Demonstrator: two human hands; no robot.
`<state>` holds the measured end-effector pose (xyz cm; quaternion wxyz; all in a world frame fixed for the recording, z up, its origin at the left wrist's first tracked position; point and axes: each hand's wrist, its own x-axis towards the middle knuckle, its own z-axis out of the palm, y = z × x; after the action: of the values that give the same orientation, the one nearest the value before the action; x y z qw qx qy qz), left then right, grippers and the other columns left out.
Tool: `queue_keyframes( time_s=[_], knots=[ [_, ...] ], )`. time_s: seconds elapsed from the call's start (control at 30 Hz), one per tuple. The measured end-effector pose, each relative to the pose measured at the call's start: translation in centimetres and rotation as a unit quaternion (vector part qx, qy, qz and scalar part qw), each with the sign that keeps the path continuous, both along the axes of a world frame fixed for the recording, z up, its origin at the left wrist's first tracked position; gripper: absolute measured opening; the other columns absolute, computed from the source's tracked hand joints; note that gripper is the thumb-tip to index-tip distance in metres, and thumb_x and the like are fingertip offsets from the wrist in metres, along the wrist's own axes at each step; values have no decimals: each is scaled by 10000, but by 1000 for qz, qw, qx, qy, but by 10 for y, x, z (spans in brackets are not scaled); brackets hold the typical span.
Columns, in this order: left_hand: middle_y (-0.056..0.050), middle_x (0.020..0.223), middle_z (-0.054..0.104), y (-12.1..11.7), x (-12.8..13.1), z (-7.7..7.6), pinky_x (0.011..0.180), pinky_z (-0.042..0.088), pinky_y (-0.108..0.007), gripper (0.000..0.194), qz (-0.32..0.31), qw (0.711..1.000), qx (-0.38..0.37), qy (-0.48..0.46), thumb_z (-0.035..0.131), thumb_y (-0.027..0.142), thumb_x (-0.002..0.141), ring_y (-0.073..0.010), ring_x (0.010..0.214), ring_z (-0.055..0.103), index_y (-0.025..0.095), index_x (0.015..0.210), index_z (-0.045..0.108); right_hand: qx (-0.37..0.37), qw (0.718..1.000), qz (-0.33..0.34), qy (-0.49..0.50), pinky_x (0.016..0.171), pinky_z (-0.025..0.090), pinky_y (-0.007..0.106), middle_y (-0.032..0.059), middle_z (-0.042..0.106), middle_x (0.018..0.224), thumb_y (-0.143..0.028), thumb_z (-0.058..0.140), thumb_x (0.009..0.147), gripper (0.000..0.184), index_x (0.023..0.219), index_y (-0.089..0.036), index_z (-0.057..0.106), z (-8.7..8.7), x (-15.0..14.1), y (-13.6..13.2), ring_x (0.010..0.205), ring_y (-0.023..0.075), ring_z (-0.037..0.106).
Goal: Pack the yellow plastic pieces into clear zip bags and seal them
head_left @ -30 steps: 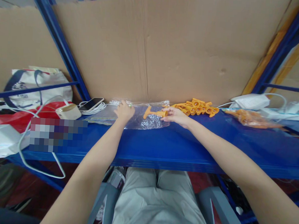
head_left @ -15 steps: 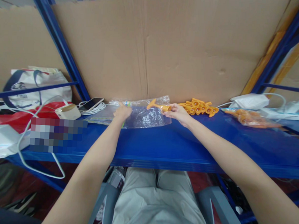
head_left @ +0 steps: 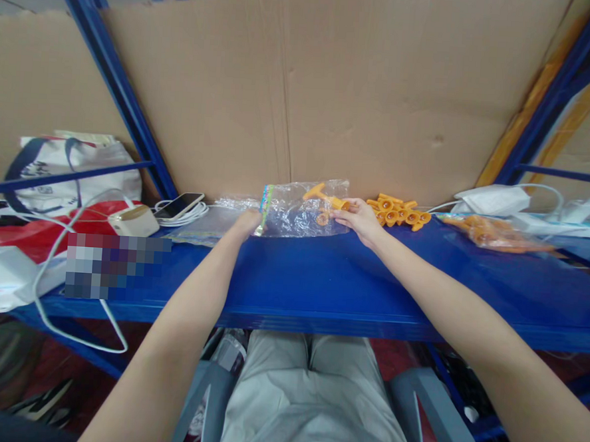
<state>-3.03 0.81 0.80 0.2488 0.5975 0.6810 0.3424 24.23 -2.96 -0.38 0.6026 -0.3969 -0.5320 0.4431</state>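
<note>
My left hand (head_left: 249,222) is closed on a clear plastic bag (head_left: 292,215) by its end with the colourful printed strip. The bag stretches to the right, crinkled and lifted off the shelf. In my right hand (head_left: 359,219) is an orange T-shaped plastic piece (head_left: 321,194), gripped by its wide end, with its crossbar pointing left. It overlaps the bag; whether it lies inside or in front, I cannot tell. A pile of similar orange pieces (head_left: 395,212), with hollow round ends facing me, lies just right of that hand.
More flat clear bags (head_left: 194,230) lie on the blue shelf (head_left: 321,282), left of my hand. Further left are a phone (head_left: 181,205), a coiled white cable, chargers and a cloth bag (head_left: 82,178). At right lie a filled bag of orange pieces (head_left: 494,233) and a power strip (head_left: 549,225). Cardboard stands behind.
My left hand has taken hold of the bag, and its printed strip has swung up to the right. My right hand has moved slightly right and raised the orange piece.
</note>
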Motion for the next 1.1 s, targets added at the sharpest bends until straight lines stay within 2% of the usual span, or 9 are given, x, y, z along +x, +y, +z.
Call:
queue_keyframes(
  time_s=[0.13, 0.27, 0.37, 0.53, 0.67, 0.83, 1.0, 1.1],
  knots=[
    [-59, 700, 720, -3, 8, -1, 544, 493, -218, 286, -50, 996, 27, -61, 470, 93, 780, -161, 595, 669, 130, 993, 658, -28, 998, 56, -12, 931, 571, 350, -37, 707, 831, -45, 730, 689, 355, 907, -231, 521, 2, 5, -1, 808, 128, 724],
    [-59, 732, 721, -2, 12, -2, 565, 517, -223, 268, -68, 991, 44, -111, 490, 71, 754, -153, 592, 672, 124, 959, 654, -47, 989, 136, -47, 965, 561, 355, 14, 740, 877, -47, 715, 723, 263, 888, -207, 588, 7, 11, -7, 892, 165, 732],
    [-49, 710, 711, -1, 12, -1, 552, 519, -227, 290, -64, 989, 47, -129, 498, 46, 734, -146, 559, 660, 125, 966, 652, -58, 984, 166, -40, 985, 550, 351, 41, 748, 908, -56, 710, 739, 249, 900, -200, 585, 12, 17, -10, 919, 175, 730],
    [-89, 828, 736, -4, 11, 0, 441, 454, -198, 324, -46, 995, 33, -80, 484, 47, 775, -124, 496, 627, 119, 1062, 616, -64, 987, 145, -21, 977, 554, 354, 35, 734, 830, -64, 675, 760, 233, 891, -212, 550, 15, 25, -9, 857, 170, 733],
    [-105, 890, 740, -7, 13, 0, 407, 426, -179, 274, -53, 997, 17, -45, 540, 126, 820, -116, 484, 631, 127, 1086, 605, -57, 990, 119, -46, 960, 561, 376, -11, 704, 776, -12, 693, 672, 363, 929, -224, 547, 10, 27, -6, 817, 162, 731],
    [-75, 840, 736, -13, 17, 4, 405, 414, -176, 256, -64, 997, 31, -44, 552, 118, 830, -112, 479, 635, 119, 1072, 634, -58, 983, 148, -93, 898, 586, 353, -4, 706, 860, -4, 770, 572, 409, 868, -204, 572, 4, 19, -9, 792, 145, 722],
    [-92, 901, 745, -20, 22, 8, 399, 405, -174, 265, -110, 991, 33, -74, 513, 71, 840, -98, 479, 634, 106, 1073, 635, -55, 977, 173, -114, 770, 600, 297, -9, 690, 808, -34, 795, 565, 390, 842, -203, 579, 0, 12, -8, 751, 148, 714],
    [-81, 863, 742, -24, 24, 9, 398, 413, -181, 255, -121, 988, 28, -96, 493, 52, 845, -97, 462, 622, 102, 1054, 630, -34, 974, 170, -143, 701, 590, 292, -1, 686, 828, -74, 805, 570, 370, 820, -202, 565, -2, 11, -7, 702, 141, 695]
  ],
)
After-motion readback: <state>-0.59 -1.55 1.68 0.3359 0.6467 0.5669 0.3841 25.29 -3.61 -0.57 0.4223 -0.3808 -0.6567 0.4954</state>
